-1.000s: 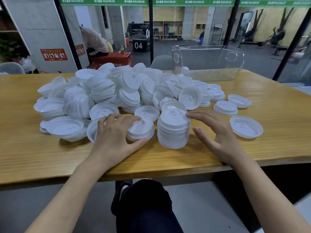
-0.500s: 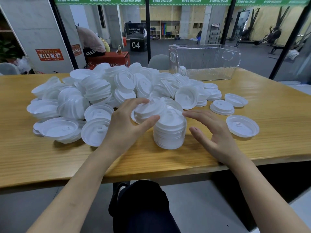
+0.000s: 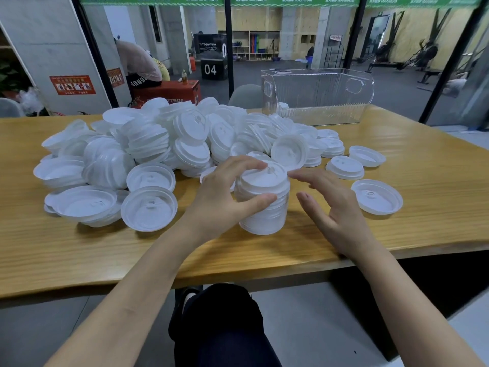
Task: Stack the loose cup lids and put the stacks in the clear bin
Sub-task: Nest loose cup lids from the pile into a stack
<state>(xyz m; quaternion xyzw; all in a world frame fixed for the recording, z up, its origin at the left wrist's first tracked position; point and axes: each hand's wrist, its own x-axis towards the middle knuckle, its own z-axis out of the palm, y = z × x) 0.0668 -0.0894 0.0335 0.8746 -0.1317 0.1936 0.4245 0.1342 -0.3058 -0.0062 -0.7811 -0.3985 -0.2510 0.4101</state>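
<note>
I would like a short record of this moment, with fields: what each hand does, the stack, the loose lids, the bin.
left hand: wrapped around the stack, fingers on its top lid, thumb on its near side
right hand: open, just right of the stack, not clearly touching it
stack of lids: upright on the table
loose lids: large pile behind and to the left; a few single lids to the right
clear bin: far right of the table, almost empty

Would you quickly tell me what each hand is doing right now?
Left hand: closed on the lid stack.
Right hand: open, holding nothing.
</note>
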